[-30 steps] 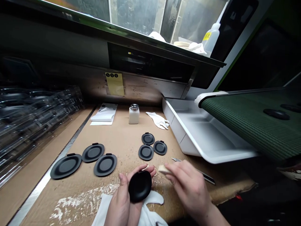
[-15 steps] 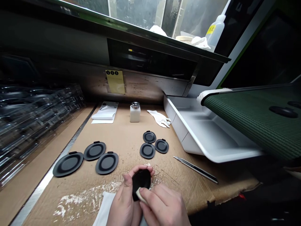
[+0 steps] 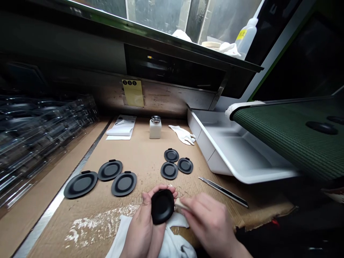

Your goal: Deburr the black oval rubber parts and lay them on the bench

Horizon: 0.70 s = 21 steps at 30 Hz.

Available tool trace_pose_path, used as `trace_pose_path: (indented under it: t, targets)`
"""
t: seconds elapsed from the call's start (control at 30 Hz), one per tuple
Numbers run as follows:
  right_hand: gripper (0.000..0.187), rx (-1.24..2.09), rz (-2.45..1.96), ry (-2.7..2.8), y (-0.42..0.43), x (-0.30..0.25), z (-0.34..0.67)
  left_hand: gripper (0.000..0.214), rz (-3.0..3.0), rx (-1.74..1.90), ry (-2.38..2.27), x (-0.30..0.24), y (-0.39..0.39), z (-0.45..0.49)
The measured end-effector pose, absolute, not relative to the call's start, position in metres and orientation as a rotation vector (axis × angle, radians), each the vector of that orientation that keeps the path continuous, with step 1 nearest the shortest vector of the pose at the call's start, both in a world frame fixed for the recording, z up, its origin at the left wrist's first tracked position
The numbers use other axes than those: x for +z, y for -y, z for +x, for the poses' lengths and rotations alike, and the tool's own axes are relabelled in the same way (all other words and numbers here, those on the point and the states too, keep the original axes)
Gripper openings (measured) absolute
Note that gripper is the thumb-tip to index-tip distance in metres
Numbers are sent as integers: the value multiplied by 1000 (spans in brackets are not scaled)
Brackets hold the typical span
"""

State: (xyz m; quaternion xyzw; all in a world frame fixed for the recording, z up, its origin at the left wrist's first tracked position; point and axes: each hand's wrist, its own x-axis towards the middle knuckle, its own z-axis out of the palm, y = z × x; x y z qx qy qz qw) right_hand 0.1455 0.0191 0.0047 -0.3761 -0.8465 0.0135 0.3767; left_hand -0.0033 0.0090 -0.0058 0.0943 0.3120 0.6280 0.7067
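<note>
A round black cover point(image 3: 162, 208) with a dished middle lies in my left hand point(image 3: 142, 229), whose thumb and fingers close on its edge. My right hand point(image 3: 211, 220) pinches a small off-white pad point(image 3: 180, 204) just right of the cover, apart from its face. Beneath both hands is a crumpled white cloth point(image 3: 176, 245). Three similar covers with small tabs, one of them a dark cover point(image 3: 124, 184), rest on the cardboard to the left. Three smaller ones, including a front cover point(image 3: 169, 170), sit ahead of my hands.
A utility knife point(image 3: 224, 192) lies at right, beside a white tray point(image 3: 212, 150). Further back are a pump bottle point(image 3: 155, 129), a white glove point(image 3: 183, 135) and papers point(image 3: 122, 128). Clear plastic trays point(image 3: 40, 132) are stacked at left; a green conveyor belt point(image 3: 290, 132) runs at right.
My right hand has moved right with the pad, off the cover's face. The cover now shows more fully in my left hand, and more of the white cloth is visible.
</note>
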Motion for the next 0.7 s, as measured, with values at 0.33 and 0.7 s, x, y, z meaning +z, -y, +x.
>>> trace_pose_path:
  t: [0.33,0.7]
  targets:
    - [22,-1,-668,2137,-18,-5,128,38,95,1342,-708,-5,-10,-6]
    - [26,-67,-1033,2007,-41,-4,171,36,145,1407,-738,-3,-9,-5]
